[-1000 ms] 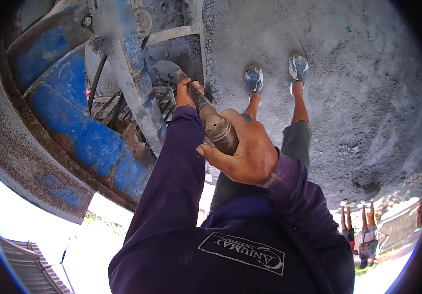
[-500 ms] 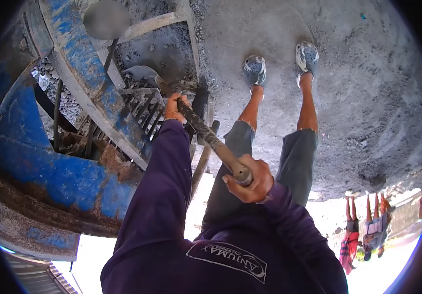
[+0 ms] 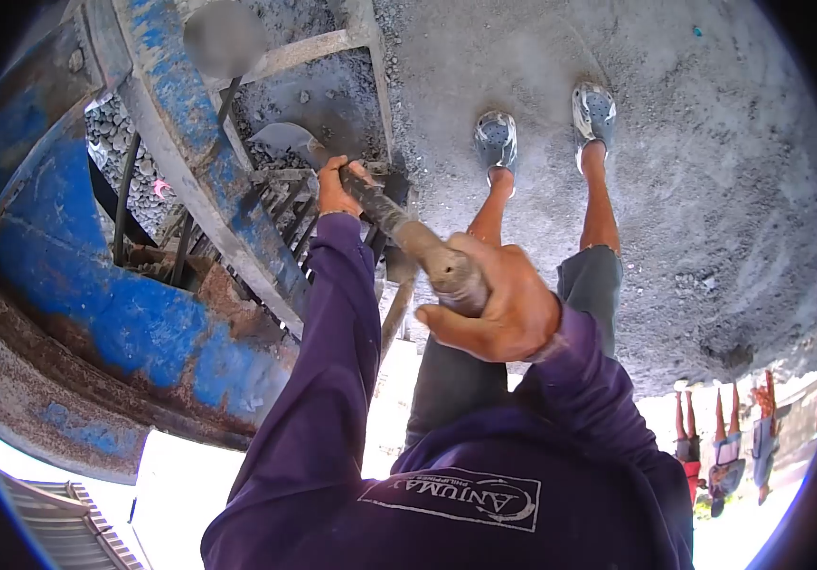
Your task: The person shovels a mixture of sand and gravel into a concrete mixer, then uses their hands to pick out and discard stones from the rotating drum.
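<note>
A shovel (image 3: 391, 220) with a long, worn, dirt-caked handle slants across the middle of the view. My left hand (image 3: 340, 187) is closed around the shaft close to the blade. My right hand (image 3: 508, 304) wraps around the handle's butt end, in front of my legs. The rounded grey blade (image 3: 285, 139) lies beyond my left hand, over grey grit inside a metal frame (image 3: 309, 55). Just below the blade, dark bars of a grate (image 3: 285, 204) show, partly hidden by my left arm.
A large blue, rusty metal machine (image 3: 133, 304) with a curved rim fills the left side. Gravel (image 3: 123, 142) and a small pink scrap (image 3: 161, 188) show through its opening. My clog-clad feet (image 3: 497, 140) stand on dusty grey ground (image 3: 703, 171). Several people (image 3: 726, 456) appear at lower right.
My right hand and the handle's end have risen closer to the camera. The blade and my left hand have shifted only slightly. The machine sits a little farther right in view.
</note>
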Action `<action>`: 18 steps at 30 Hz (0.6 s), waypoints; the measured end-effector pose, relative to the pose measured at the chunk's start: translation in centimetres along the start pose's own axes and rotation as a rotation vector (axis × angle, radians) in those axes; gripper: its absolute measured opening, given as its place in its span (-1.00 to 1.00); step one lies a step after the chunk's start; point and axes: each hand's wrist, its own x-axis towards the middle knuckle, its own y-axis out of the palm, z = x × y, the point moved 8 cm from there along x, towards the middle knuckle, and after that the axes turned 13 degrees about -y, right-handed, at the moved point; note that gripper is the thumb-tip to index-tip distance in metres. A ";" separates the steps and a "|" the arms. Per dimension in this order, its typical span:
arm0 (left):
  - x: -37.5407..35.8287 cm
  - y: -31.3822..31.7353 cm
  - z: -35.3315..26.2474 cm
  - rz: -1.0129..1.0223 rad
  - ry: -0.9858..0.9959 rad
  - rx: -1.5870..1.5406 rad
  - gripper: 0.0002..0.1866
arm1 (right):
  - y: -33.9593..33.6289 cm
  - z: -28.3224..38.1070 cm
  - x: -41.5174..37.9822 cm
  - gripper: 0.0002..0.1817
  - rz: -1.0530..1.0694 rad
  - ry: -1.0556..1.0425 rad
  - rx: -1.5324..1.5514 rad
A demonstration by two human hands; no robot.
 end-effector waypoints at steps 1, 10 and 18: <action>-0.1 0.3 0.7 0.006 -0.002 -0.011 -0.80 | -0.6 0.9 -0.4 -0.74 -0.076 -0.051 0.096; 0.2 9.3 9.9 0.062 -0.040 -0.341 -0.82 | -8.3 2.9 -12.1 -0.64 -0.294 0.217 0.019; -8.5 16.4 22.6 -0.044 0.150 0.015 -0.70 | -13.8 5.2 -29.9 -0.44 -0.578 0.151 0.047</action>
